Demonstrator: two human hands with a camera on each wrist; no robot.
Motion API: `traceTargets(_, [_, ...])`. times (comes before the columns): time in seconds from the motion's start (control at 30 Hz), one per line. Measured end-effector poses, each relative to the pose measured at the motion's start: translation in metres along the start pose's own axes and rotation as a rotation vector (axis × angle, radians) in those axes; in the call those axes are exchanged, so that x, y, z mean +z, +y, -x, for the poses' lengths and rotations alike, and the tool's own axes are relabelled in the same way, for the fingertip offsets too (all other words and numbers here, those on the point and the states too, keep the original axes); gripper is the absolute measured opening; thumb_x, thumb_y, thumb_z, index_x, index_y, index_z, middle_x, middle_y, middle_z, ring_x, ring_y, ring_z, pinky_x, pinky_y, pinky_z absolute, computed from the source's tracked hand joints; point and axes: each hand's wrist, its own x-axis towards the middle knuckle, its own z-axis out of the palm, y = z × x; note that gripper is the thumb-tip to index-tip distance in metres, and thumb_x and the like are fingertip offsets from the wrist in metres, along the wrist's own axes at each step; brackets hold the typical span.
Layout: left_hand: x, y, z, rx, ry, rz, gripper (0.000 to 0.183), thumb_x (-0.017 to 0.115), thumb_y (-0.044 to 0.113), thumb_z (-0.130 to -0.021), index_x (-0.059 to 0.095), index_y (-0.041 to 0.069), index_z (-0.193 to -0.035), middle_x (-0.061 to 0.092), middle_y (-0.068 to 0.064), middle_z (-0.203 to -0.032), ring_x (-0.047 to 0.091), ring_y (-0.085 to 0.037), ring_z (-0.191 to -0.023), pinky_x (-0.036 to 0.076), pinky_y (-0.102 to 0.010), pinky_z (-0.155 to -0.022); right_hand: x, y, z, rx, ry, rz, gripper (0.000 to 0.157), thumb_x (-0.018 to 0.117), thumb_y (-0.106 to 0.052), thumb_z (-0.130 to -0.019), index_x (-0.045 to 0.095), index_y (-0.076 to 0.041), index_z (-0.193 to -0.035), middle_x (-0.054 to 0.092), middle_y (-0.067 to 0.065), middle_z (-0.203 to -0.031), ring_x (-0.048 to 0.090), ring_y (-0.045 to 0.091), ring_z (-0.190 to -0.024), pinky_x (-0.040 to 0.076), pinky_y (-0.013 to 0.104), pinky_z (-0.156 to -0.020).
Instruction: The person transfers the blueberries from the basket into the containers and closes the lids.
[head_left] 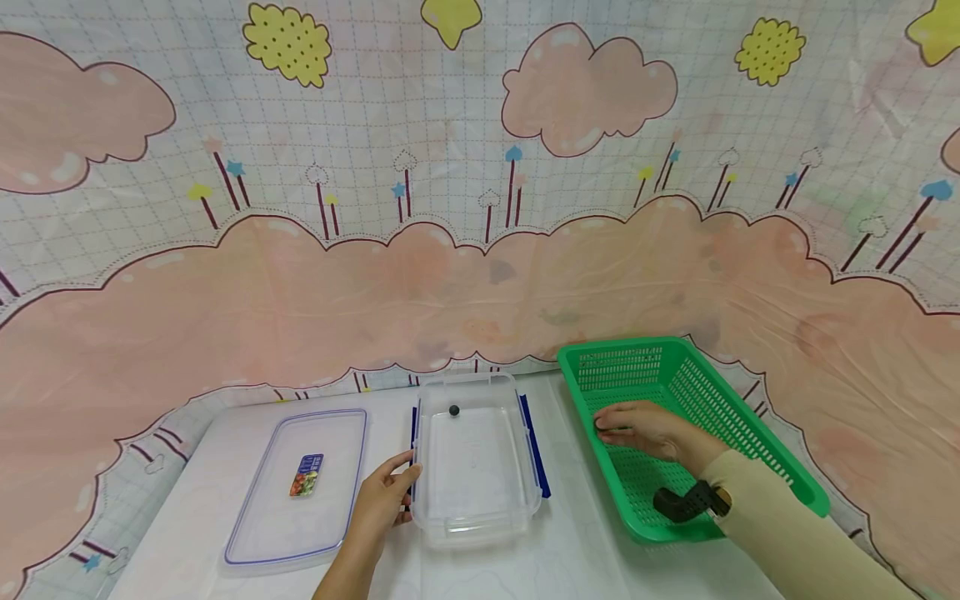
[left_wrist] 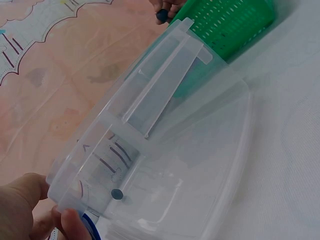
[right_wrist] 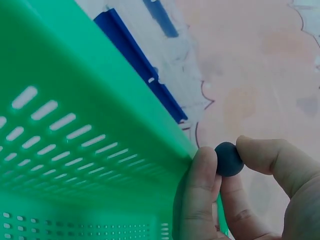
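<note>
A clear plastic food container (head_left: pixel 480 527) stands on the white table, with one small dark ball (head_left: pixel 453 410) inside near its far left corner. My left hand (head_left: pixel 378 496) grips the container's left side, the thumb at the rim and fingers against the outer wall. Between thumb and fingertips, my right hand (head_left: pixel 648 429) pinches another small dark ball (right_wrist: pixel 229 160). That hand is over the left rim of a green plastic basket (head_left: pixel 615 492). In the left wrist view the held ball shows beyond the container.
A clear lid (head_left: pixel 262 517) with a blue seal and a small printed label (head_left: pixel 307 476) lies left of the container. Blue side clips (head_left: pixel 534 446) hang outward from the container. A patterned cloth (head_left: pixel 480 300) rises behind the table.
</note>
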Motion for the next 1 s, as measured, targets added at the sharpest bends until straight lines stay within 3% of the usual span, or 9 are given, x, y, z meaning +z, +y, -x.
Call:
traceTargets(0.2, [0.000, 0.000, 0.000, -0.002, 0.003, 0.002, 0.048, 0.063, 0.025, -0.096, 0.053, 0.005, -0.139, 0.052, -0.002, -0.082, 0.046, -0.011, -0.064, 0.049, -0.023, -0.051, 0.004, 0.000, 0.000, -0.024, 0.005, 0.017, 0.044, 0.059, -0.008, -0.097, 0.048, 0.016, -0.133, 0.064, 0.004, -0.110, 0.066, 0.009, -0.097, 0.054, 0.028, -0.093])
traceTargets(0.57, [0.000, 0.001, 0.000, -0.001, 0.007, 0.001, 0.047, 0.063, 0.024, -0.096, 0.054, 0.005, -0.139, 0.052, -0.002, -0.081, 0.047, -0.011, -0.064, 0.049, -0.022, -0.050, 0.020, -0.003, -0.012, -0.061, -0.011, 0.044, 0.051, 0.056, -0.009, -0.099, 0.038, 0.019, -0.138, 0.062, 0.012, -0.119, 0.066, 0.012, -0.103, 0.052, 0.033, -0.098])
traceTargets(0.77, [0.000, 0.000, 0.001, -0.006, 0.016, -0.008, 0.047, 0.063, 0.025, -0.096, 0.055, 0.007, -0.139, 0.054, -0.004, -0.086, 0.047, -0.012, -0.065, 0.050, -0.022, -0.051, 0.027, -0.003, -0.025, -0.043, -0.030, -0.006, 0.049, 0.053, -0.008, -0.101, 0.037, 0.018, -0.139, 0.066, 0.007, -0.108, 0.067, 0.013, -0.100, 0.053, 0.028, -0.095])
traceTargets(1.0, [0.000, 0.000, 0.001, -0.003, 0.006, 0.012, 0.047, 0.063, 0.024, -0.096, 0.054, 0.007, -0.139, 0.052, -0.003, -0.083, 0.047, -0.011, -0.064, 0.049, -0.022, -0.050, 0.039, -0.002, -0.037, -0.039, -0.016, -0.085, 0.052, 0.054, -0.008, -0.100, 0.034, 0.014, -0.144, 0.062, 0.006, -0.113, 0.066, 0.011, -0.099, 0.054, 0.025, -0.093])
